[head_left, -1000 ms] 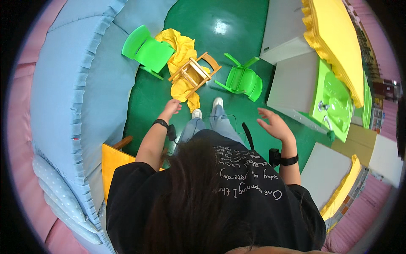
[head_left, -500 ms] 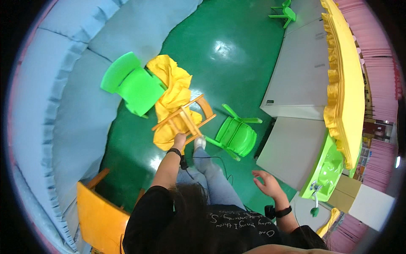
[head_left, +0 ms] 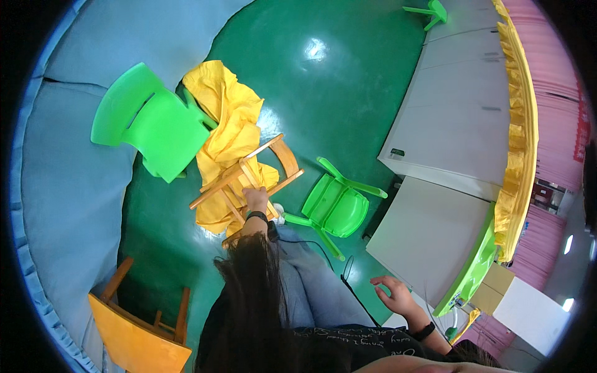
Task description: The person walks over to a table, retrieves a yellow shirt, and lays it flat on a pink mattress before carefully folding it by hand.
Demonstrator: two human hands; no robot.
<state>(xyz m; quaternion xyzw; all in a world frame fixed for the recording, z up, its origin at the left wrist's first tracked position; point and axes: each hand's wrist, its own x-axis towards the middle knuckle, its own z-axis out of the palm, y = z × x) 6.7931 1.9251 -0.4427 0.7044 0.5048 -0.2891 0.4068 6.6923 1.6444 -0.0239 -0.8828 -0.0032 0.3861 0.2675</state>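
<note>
My left hand (head_left: 256,199) is closed on a bar of a small wooden chair (head_left: 288,160), which is tilted over a crumpled yellow cloth (head_left: 231,112) on the floor. Part of that forearm is hidden by dark hair. My right hand (head_left: 396,296) hangs at my right side with its fingers apart, holding nothing. To the right of the wooden chair a green plastic chair (head_left: 339,204) lies tipped with its legs sticking out. Another green chair (head_left: 165,127) stands at the left, touching the cloth.
Blue padded covering (head_left: 68,161) runs along the left. A wooden chair with an orange-yellow panel (head_left: 140,339) is at the lower left. Along the right stand white cabinets (head_left: 444,118), a green sink (head_left: 472,267) and a yellow frilled cover (head_left: 519,124). A dark cable lies by my legs.
My left hand has moved forward along the wooden chair, which has shifted slightly and turned. My body leans farther forward, and the whole view has shifted. My right hand stays free.
</note>
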